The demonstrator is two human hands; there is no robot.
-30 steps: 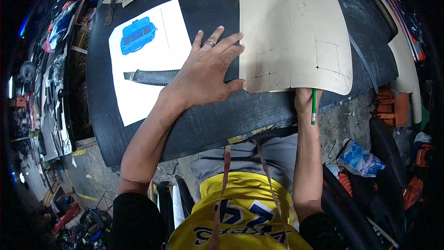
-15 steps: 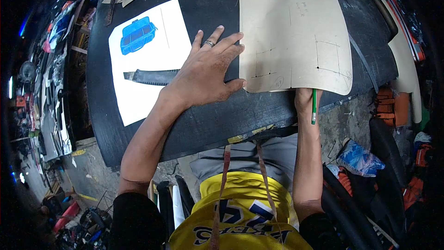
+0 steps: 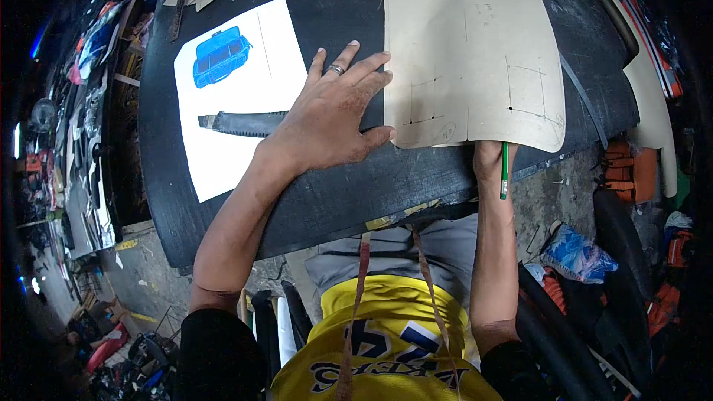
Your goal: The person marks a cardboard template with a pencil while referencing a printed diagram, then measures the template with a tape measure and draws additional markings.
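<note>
Fingers apart, our left hand (image 3: 323, 119) touches the cardboard (image 3: 475, 59); we can't tell our right hand's (image 3: 488, 160) hidden fingers, near the green pencil (image 3: 504, 177).

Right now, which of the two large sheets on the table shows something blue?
The white sheet, with its blue picture; the tan sheet has only dark markings.

The tan card (image 3: 475, 48) hides most of the right hand (image 3: 487, 157) and the green pencil (image 3: 504, 178)'s tip. The left hand (image 3: 327, 115) covers part of the toothed strip (image 3: 241, 124).
</note>
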